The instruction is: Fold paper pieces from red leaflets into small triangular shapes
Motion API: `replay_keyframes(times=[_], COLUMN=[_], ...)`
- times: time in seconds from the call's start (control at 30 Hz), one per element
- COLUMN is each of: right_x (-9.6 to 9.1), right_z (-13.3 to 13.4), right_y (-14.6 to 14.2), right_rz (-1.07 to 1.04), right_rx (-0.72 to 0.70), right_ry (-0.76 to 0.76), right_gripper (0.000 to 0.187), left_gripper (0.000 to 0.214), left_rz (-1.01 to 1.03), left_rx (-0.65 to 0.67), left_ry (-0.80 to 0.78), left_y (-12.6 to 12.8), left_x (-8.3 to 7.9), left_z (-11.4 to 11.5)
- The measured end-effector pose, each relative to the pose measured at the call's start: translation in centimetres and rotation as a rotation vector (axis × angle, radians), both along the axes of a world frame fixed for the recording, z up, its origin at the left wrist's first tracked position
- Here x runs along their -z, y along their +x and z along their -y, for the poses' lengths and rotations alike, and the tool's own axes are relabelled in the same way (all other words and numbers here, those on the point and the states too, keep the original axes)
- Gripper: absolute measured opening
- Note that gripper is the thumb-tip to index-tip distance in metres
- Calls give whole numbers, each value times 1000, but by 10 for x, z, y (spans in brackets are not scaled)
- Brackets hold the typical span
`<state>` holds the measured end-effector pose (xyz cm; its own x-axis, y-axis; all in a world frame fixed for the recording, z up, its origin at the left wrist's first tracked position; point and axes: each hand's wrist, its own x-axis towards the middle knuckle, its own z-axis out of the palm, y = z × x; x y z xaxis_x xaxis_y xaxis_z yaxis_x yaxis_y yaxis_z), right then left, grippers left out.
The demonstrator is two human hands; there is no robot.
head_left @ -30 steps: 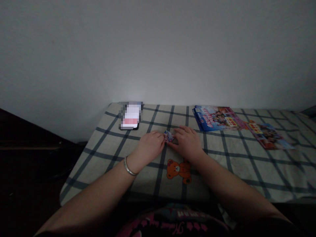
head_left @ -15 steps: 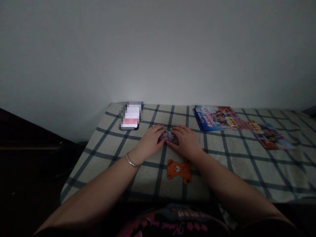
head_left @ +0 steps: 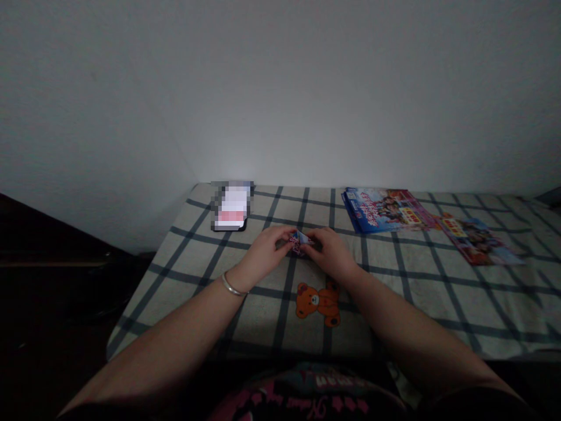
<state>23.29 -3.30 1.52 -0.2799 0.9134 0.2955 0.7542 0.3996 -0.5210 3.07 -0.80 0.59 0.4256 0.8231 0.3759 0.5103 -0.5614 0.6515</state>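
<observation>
Between my hands, over the middle of the checked cloth, is a small piece of folded printed paper (head_left: pixel 298 242), blue, pink and white. My left hand (head_left: pixel 268 248) pinches its left side between thumb and fingers. From the right, my right hand (head_left: pixel 328 251) grips the other side the same way. A pale triangular fold shows at the top of the paper. The fingers cover its outer edges. A silver bangle (head_left: pixel 232 285) circles my left wrist.
A phone (head_left: pixel 232 206) with a lit, pixelated screen lies at the back left, near the wall. Colourful printed leaflets (head_left: pixel 381 209) lie stacked at the back right, with another leaflet (head_left: pixel 480 240) beside them. An orange bear print (head_left: pixel 318 303) decorates the checked tablecloth (head_left: pixel 263 327).
Both hands have drawn their fingers in from lying flatter over the paper to pinching it. More of the paper's pale fold now shows between them.
</observation>
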Motion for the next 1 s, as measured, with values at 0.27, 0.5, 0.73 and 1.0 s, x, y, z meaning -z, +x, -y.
replay_keyframes(times=[0.27, 0.5, 0.73, 1.0], right_x=[-2, -2, -7, -5], right_z=[0, 3, 6, 4], right_y=[4, 1, 2, 3], right_rz=[51, 35, -52, -116], right_rx=[-76, -70, -43, -26], right_ry=[150, 192, 176, 156], right_gripper=[15, 13, 13, 13], left_gripper=[6, 11, 9, 21], left_rz=[8, 74, -2, -217], left_rx=[46, 43, 67, -18], left_ry=[180, 223, 218, 207], left_y=[2, 1, -2, -4], left_x=[-14, -14, -13, -13], left_z=[10, 12, 9, 6])
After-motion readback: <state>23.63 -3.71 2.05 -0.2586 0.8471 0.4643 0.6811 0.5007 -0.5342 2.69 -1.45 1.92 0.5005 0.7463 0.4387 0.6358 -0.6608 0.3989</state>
